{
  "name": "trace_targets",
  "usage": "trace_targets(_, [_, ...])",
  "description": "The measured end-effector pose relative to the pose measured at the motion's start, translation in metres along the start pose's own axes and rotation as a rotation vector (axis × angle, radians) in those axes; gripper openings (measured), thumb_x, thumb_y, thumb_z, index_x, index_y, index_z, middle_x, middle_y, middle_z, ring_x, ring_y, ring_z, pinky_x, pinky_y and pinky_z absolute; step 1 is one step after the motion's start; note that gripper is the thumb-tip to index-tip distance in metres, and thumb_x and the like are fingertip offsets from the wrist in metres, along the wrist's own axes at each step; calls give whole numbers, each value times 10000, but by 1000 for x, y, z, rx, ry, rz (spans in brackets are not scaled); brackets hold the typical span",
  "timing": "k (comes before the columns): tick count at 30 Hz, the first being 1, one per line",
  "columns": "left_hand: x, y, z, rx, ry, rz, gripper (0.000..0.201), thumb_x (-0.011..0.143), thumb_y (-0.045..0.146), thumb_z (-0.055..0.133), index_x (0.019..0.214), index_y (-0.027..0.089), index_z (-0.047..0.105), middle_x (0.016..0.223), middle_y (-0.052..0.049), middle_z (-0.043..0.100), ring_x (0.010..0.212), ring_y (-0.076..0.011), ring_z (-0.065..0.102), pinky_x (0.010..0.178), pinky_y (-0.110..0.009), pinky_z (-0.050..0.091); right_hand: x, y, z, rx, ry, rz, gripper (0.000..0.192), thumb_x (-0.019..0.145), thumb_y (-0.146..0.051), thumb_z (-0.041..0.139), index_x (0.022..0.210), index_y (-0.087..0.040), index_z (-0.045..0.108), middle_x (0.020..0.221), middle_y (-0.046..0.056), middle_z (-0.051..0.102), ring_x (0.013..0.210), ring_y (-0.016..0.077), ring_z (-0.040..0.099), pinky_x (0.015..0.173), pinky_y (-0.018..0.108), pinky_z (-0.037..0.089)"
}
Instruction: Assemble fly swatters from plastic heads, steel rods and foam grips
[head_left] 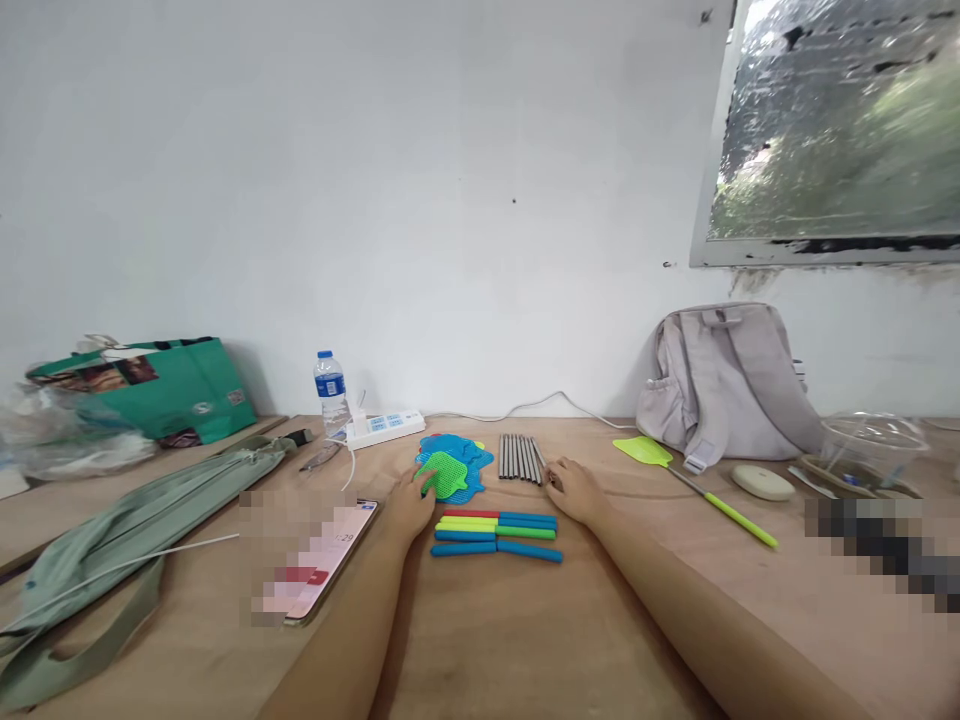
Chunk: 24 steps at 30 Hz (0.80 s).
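Assembled: one yellow-green swatter (pixel 705 490), laid aside | unassembled: mesh heads (pixel 454 468), metal rods (pixel 520 457), coloured handles (pixel 496 533) on tabletop (pixel 525 640) | left hand (pixel 409 505) grip grasping green head (pixel 444 474) | right hand (pixel 570 488) grip released, touching rods

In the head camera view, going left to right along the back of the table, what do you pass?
Green bag → water bottle → power strip → blue swatter heads → metal rods → backpack → clear plastic container.
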<state>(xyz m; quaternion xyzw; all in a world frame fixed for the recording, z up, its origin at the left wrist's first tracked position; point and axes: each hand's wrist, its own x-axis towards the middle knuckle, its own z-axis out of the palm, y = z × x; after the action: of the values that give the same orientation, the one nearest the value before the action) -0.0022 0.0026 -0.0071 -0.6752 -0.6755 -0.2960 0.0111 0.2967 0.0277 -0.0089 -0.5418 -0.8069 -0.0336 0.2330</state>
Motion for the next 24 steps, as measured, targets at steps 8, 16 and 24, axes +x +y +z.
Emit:
trace_targets(8, [-4, 3, -2, 33, 3, -156, 607, 712, 501, 451, 1138, 70, 421, 1135, -202, 496, 1074, -313, 458, 859, -380, 351, -6, 14, 2, -61, 19, 138, 140, 741, -276, 475, 666, -177, 539, 741, 62, 552, 745, 174, 498, 641, 273, 297])
trace_targets(16, [-4, 4, -4, -108, 77, -196, 625, 588, 423, 611, 1072, 76, 424, 1105, -202, 490, 1064, -321, 458, 856, -391, 354, -6, 39, 5, -44, 79, 237, 172, 740, -258, 484, 863, -179, 574, 862, 87, 588, 803, 194, 525, 662, 285, 335])
trace_targets(24, [0, 5, -6, -423, 211, -239, 549, 528, 204, 657, 1027, 135, 439, 1097, -126, 480, 1076, -277, 431, 894, -408, 348, -4, 50, 16, 20, 143, 332, 232, 751, -93, 385, 865, -142, 581, 861, 150, 582, 847, 230, 532, 700, 315, 347])
